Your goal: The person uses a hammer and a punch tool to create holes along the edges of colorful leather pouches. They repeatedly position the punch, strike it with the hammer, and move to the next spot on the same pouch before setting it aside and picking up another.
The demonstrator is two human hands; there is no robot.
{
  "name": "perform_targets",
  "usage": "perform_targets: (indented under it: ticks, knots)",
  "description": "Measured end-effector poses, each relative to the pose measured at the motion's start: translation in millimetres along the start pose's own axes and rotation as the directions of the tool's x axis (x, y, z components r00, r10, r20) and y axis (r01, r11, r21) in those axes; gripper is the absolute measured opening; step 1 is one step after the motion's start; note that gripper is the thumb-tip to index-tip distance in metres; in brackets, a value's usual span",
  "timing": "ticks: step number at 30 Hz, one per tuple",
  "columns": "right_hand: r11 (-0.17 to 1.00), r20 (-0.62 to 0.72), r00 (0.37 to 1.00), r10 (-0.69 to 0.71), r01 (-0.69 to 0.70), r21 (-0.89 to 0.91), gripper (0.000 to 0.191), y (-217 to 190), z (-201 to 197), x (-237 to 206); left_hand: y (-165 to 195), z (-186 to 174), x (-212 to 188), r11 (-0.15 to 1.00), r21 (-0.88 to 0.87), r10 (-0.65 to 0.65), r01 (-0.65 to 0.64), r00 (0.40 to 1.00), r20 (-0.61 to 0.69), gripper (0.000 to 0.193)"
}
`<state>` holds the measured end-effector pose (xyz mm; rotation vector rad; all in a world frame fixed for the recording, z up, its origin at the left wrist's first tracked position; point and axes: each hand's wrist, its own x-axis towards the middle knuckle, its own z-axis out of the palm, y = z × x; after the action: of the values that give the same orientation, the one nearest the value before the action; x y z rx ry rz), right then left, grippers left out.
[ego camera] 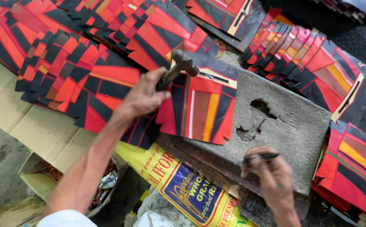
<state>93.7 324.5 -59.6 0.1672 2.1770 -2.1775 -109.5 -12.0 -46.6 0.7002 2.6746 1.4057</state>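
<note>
Stone slab (284, 126), hammer (179, 67) in left grip (143, 96)

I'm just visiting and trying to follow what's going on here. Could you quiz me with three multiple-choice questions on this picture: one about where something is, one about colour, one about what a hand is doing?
1. Where does the patchwork piece nearest the hammer lie?
A. Partly on the grey stone slab
B. Inside the cardboard box
C. On the yellow sack

2. Which colours dominate the stacked pieces?
A. Blue and white
B. Red, orange and black
C. Green and purple

3. What is the right hand doing?
A. Resting open and empty
B. Gripping the hammer
C. Holding a thin dark pen-like tool

Answers: 1 A, its right part overlaps the slab's left end. 2 B, the fanned piles are red, orange and black. 3 C, its fingers close on the thin tool, while the left hand holds the hammer.
</note>
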Motion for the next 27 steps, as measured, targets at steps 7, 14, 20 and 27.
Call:
perform_targets:
  ticks: [7,14,20,27]
  knots:
    - [0.943,-0.063,0.997,0.049,-0.025,0.331,0.014,24,-5,33,-4,-14,55,0.966,0.223,0.095,-0.132,0.981,0.171,0.019]
    - [0.999,0.029,0.999,-0.042,0.042,-0.003,0.014,24,30,65,8,-14,84,0.926,0.255,0.231,-0.279,0.952,0.202,0.022]
    - [0.942,0.207,0.968,-0.138,0.193,-0.275,0.010,15,52,93,16,-6,96,0.900,0.317,0.229,-0.300,0.943,0.241,0.021]
    - [0.877,0.261,0.956,-0.133,0.236,-0.418,0.006,1,57,98,26,-7,83,0.871,0.343,0.364,-0.351,0.931,0.028,0.029]
